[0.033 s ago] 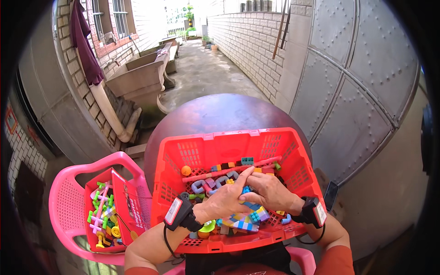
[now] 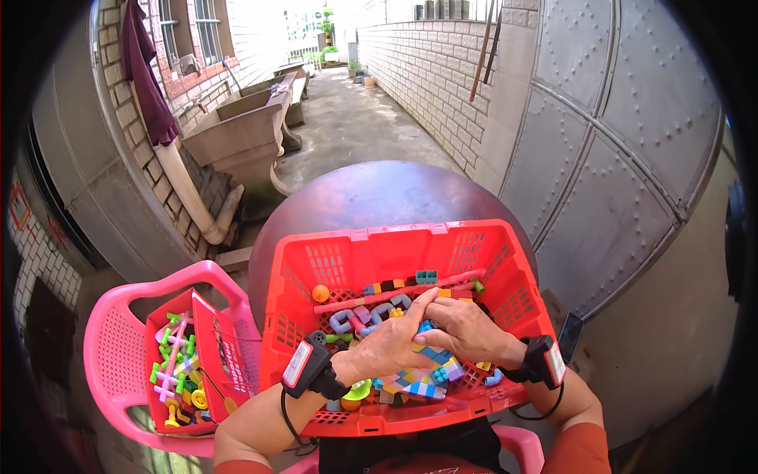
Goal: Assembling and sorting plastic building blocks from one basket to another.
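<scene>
A red plastic basket (image 2: 316, 272) stands on a round dark table (image 2: 379, 193) and holds several colourful plastic building pieces (image 2: 371, 308). Both my hands are inside it, pressed close together. My left hand (image 2: 387, 347) lies over the pieces with its fingers stretched toward the right hand. My right hand (image 2: 466, 332) curls beside it. Between and under them is a multicoloured block assembly (image 2: 422, 381), which both hands grip; the palms hide its upper part. An orange ball (image 2: 320, 293) lies at the basket's left. Each wrist carries a black strapped device.
At my left, a pink plastic chair (image 2: 118, 347) carries a red box (image 2: 212, 347) of colourful connector pieces. A riveted metal door (image 2: 616, 158) is at the right, concrete troughs (image 2: 237, 134) and brick walls lie beyond, and a dark flat object (image 2: 570, 336) leans near the basket's right.
</scene>
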{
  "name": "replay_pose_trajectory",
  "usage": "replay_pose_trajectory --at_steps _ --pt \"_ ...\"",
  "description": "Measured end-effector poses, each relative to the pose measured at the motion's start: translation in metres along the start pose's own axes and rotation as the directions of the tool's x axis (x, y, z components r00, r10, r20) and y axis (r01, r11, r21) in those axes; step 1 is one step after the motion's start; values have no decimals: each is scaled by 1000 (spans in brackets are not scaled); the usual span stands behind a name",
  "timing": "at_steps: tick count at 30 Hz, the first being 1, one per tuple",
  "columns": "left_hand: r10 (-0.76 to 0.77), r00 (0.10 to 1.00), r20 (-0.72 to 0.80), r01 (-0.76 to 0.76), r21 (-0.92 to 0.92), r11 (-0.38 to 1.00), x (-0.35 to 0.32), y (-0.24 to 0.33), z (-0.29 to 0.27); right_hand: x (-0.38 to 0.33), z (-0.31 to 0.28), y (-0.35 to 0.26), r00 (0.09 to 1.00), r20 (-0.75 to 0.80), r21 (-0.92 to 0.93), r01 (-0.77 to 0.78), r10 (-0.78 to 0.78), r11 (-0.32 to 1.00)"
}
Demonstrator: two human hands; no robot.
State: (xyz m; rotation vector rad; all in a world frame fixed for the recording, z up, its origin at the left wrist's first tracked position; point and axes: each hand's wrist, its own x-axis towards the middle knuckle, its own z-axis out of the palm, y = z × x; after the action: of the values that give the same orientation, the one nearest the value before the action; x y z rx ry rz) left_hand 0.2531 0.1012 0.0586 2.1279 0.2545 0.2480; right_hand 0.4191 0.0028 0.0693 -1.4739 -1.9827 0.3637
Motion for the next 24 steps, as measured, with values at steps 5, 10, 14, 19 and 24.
replay_pose_trajectory --at_steps 5,10,14,19,24 --pt "-17 996 90 31 -160 987 2 10 -8 -2 -12 10 995 96 297 -58 31 953" --pt "2 1000 8 -1 -85 996 5 -5 -2 -4 -10 15 996 26 261 -88 84 961" --pt "46 994 -100 -52 -55 997 5 -12 -5 -4 -17 11 973 165 93 -179 162 979" --pt "97 995 13 -89 -290 953 1 -2 -11 -2 -21 0 948 256 350 -271 187 897" --pt "86 996 -3 -84 -279 957 1 2 -17 -8 -28 4 781 490 595 -625 388 506"
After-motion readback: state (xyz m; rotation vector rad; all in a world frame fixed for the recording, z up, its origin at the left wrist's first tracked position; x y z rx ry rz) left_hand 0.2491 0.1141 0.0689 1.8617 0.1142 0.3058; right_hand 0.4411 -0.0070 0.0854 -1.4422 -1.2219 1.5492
